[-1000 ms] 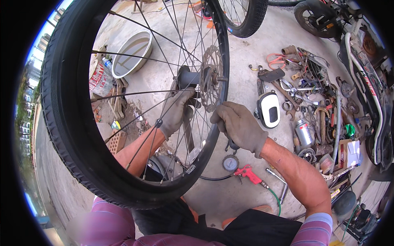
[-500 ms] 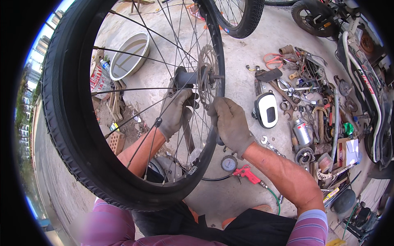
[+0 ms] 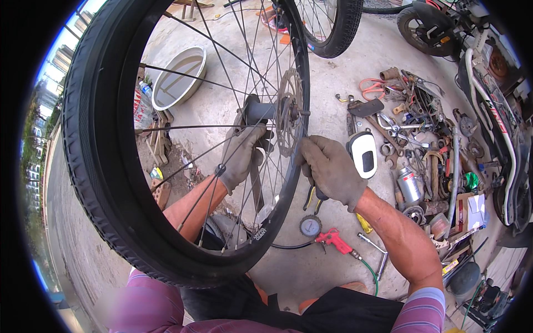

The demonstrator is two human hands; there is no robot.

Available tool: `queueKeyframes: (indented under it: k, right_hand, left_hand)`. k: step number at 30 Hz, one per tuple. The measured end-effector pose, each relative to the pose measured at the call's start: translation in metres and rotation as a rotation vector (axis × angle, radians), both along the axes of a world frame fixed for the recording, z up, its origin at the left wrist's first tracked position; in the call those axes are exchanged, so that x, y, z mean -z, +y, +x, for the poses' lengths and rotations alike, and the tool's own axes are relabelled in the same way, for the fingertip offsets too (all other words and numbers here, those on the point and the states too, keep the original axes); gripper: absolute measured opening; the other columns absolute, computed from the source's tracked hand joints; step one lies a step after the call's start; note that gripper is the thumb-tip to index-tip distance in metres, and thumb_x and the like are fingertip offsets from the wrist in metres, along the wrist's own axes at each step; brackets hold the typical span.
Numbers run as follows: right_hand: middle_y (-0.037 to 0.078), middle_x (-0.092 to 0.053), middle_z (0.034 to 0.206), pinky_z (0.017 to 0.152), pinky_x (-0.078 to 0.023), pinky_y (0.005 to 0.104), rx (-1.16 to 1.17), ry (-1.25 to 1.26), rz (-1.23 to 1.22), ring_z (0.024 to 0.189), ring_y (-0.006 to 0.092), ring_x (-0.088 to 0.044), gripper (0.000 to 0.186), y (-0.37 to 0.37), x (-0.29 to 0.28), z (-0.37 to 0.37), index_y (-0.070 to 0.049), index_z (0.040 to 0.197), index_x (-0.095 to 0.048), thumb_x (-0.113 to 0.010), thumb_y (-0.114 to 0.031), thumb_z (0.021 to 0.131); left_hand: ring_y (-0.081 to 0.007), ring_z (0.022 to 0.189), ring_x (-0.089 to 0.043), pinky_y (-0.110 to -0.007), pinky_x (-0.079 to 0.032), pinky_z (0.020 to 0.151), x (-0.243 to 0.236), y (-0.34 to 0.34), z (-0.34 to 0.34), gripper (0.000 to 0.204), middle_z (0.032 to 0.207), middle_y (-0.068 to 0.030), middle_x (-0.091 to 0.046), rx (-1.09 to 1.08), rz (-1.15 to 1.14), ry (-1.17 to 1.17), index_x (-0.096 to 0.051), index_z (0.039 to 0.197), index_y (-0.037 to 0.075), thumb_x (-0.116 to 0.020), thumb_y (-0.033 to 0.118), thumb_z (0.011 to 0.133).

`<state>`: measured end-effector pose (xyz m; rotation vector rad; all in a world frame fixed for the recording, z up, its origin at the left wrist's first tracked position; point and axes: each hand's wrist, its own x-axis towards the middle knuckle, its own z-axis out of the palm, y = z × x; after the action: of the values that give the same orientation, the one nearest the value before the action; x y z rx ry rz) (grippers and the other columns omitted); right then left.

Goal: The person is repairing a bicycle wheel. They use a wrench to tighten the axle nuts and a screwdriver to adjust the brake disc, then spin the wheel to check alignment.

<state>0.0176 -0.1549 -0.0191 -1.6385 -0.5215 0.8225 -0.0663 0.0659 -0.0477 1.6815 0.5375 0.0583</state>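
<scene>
A bicycle wheel (image 3: 93, 156) with a black tyre stands tilted before me, showing its hub (image 3: 257, 112) and brake rotor (image 3: 287, 83). My gloved left hand (image 3: 240, 152) is closed just below the hub, behind the spokes; a flat metal bar (image 3: 257, 186) extends downward from it, and what its fingers grip is partly hidden. My gloved right hand (image 3: 327, 169) is closed at the rim beside the rotor's lower edge, with yellow-and-black handles, apparently pliers (image 3: 315, 201), hanging beneath it.
Scattered tools (image 3: 405, 133), a white-and-black object (image 3: 363, 155) and a spray can (image 3: 410, 186) lie right. A red inflator gun (image 3: 336, 240) with gauge lies below. A water basin (image 3: 179, 77) is upper left, another wheel (image 3: 347, 30) behind, a scooter (image 3: 494, 139) far right.
My right hand first moved left, then back right, and the yellow handles beneath it now show. The wheel and my left hand have shifted slightly right and down in view.
</scene>
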Motion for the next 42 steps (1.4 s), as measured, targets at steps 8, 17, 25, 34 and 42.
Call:
queueKeyframes:
  k: [8, 17, 25, 34, 42]
  right_hand:
    - [0.006, -0.056, 0.067, 0.053, -0.044, 0.03, -0.069, -0.001, 0.01, 0.055, 0.0118, -0.052, 0.043, 0.008, -0.002, -0.002, 0.001, 0.09, -0.061, -0.044, -0.034, 0.109]
    - [0.006, -0.057, 0.063, 0.054, -0.043, 0.0333, 0.011, 0.132, 0.068, 0.054, 0.014, -0.052, 0.043, 0.016, -0.018, -0.008, 0.003, 0.086, -0.065, -0.048, -0.032, 0.105]
    - [0.007, -0.056, 0.065, 0.049, -0.043, 0.0311, 0.278, 0.314, 0.222, 0.051, 0.0146, -0.05, 0.037, 0.032, -0.002, -0.031, 0.0, 0.089, -0.061, -0.048, -0.03, 0.105]
    - [0.003, -0.058, 0.074, 0.052, -0.045, 0.0276, 0.417, 0.111, 0.185, 0.057, 0.0109, -0.055, 0.031, 0.011, 0.002, 0.029, 0.0, 0.104, -0.064, -0.064, -0.031, 0.102]
    - [0.007, -0.074, 0.103, 0.064, -0.052, 0.0257, 0.149, -0.35, 0.068, 0.072, 0.0069, -0.062, 0.049, 0.018, -0.009, 0.048, 0.004, 0.127, -0.068, -0.078, -0.028, 0.09]
  left_hand:
    - [-0.0111, 0.103, -0.065, -0.025, -0.054, 0.088, 0.001, 0.004, 0.003, 0.027, 0.117, -0.0049, -0.068, 0.003, 0.02, 0.003, -0.065, 0.128, 0.0, -0.052, 0.004, 0.105]
    - [-0.0104, 0.095, -0.064, -0.025, -0.053, 0.083, 0.006, 0.002, 0.005, 0.025, 0.112, -0.0047, -0.069, -0.093, -0.271, -0.042, -0.068, 0.123, 0.001, -0.049, 0.01, 0.108]
    - [-0.0113, 0.094, -0.065, -0.025, -0.053, 0.08, 0.007, 0.001, 0.011, 0.023, 0.106, -0.0035, -0.071, -0.152, -0.342, -0.043, -0.068, 0.12, 0.002, -0.052, 0.011, 0.106]
    - [-0.011, 0.098, -0.065, -0.024, -0.054, 0.085, 0.006, 0.001, 0.002, 0.028, 0.118, -0.0057, -0.07, -0.046, -0.11, 0.012, -0.064, 0.129, 0.001, -0.049, 0.015, 0.109]
    - [-0.0086, 0.098, -0.065, -0.022, -0.054, 0.078, 0.017, 0.007, 0.005, 0.03, 0.118, -0.004, -0.069, -0.031, -0.225, 0.012, -0.062, 0.131, 0.002, -0.05, 0.018, 0.109]
